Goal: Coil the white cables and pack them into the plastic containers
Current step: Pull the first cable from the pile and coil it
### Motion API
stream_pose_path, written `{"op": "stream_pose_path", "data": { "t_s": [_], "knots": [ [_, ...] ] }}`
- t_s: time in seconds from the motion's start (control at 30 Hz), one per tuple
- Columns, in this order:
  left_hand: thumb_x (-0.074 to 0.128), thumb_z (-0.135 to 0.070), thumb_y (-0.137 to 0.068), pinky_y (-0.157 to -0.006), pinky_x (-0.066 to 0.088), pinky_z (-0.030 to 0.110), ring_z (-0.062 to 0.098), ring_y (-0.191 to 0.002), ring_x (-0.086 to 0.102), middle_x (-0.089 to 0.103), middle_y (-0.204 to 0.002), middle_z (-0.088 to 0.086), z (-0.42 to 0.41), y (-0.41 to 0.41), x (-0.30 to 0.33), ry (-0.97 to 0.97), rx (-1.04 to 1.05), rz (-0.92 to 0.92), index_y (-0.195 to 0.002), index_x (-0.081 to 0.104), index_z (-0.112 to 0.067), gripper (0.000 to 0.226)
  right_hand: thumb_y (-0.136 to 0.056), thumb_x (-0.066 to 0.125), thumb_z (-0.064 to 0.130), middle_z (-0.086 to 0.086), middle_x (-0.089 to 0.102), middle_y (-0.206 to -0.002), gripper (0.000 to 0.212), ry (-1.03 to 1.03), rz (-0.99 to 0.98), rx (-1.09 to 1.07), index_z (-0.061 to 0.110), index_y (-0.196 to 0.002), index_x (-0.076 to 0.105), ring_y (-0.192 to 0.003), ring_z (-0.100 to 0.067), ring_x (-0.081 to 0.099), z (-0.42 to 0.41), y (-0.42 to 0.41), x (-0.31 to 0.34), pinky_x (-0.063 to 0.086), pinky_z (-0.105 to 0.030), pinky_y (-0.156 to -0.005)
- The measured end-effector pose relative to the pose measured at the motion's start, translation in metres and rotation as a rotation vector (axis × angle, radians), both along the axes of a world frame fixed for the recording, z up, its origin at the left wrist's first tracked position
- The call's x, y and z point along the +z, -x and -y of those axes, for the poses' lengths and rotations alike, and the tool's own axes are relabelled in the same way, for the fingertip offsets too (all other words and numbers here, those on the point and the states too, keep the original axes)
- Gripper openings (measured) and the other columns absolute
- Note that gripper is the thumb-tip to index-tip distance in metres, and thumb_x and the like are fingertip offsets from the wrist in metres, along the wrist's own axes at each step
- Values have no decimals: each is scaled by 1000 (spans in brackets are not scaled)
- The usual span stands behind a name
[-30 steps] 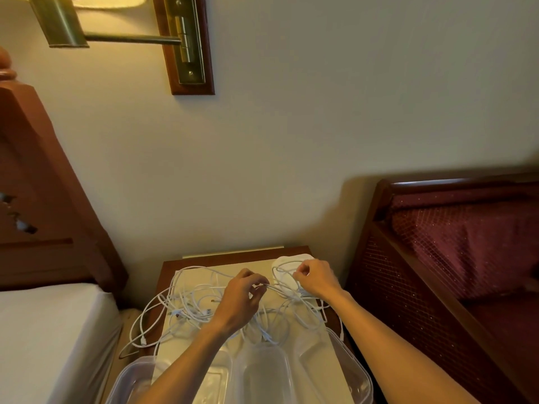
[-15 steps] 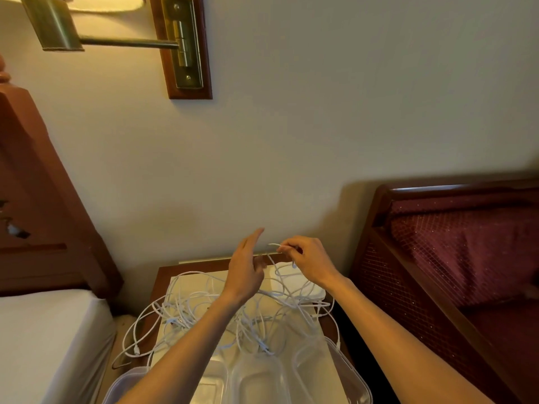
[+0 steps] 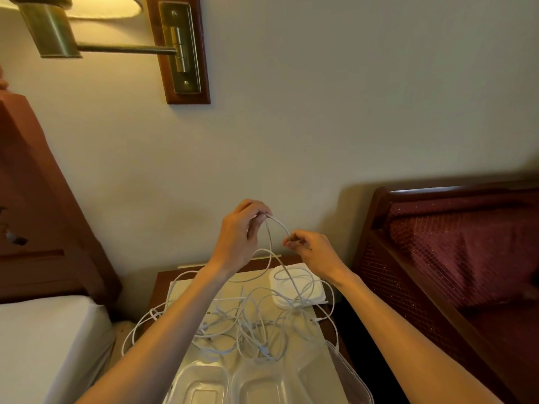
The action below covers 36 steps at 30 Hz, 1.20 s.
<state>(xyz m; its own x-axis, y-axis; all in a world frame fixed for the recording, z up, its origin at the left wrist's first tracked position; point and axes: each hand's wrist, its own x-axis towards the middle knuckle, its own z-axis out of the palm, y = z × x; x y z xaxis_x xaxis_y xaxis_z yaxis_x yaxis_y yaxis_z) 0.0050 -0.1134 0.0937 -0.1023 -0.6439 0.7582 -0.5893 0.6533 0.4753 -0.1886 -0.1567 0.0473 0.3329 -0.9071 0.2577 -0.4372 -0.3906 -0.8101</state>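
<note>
Dim warm light from wall lamp (image 3: 75, 13) — wide-angle edge distortion.

white cables (image 3: 256, 325), clear containers (image 3: 256, 386), maroon dotted cushion (image 3: 455, 246), brass lamp (image 3: 58, 33)

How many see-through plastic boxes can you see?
3, side by side at the bottom edge: left container, middle container, right container. Each is cut off by the frame; more may lie out of view.
</note>
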Motion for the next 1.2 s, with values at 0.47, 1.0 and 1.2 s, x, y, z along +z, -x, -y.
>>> {"op": "stream_pose_path", "data": {
  "t_s": [0.47,1.0,1.2],
  "knots": [
    [57,-2,-94,-90,51,26,11,-101,64,58,-124,-2,-22,-7,-40,-364,145,-197,-132,56,-15,40,-101,46,15,2,41,-58,24,-313,252,152,6,-87,63,-50,-9,36,-42,-11,70,32,-24,-50],
    [54,-32,-96,-70,46,42,26,-79,59,70,-79,-2,-34,-10,-86,-329,147,460,-81,69,-20,25,-94,60,29,-6,47,-126,41,167,-437,-339,14,-131,54,-115,-25,47,-36,-3,-24,44,-40,-96],
    [56,-21,-97,-67,44,35,15,-68,54,63,-71,-15,-31,-20,-57,-245,127,259,-83,68,-20,18,-91,65,22,-1,73,-95,13,-170,-327,58,15,-93,76,-89,-14,64,-42,-25,-59,53,-36,-86]
  ]
}}
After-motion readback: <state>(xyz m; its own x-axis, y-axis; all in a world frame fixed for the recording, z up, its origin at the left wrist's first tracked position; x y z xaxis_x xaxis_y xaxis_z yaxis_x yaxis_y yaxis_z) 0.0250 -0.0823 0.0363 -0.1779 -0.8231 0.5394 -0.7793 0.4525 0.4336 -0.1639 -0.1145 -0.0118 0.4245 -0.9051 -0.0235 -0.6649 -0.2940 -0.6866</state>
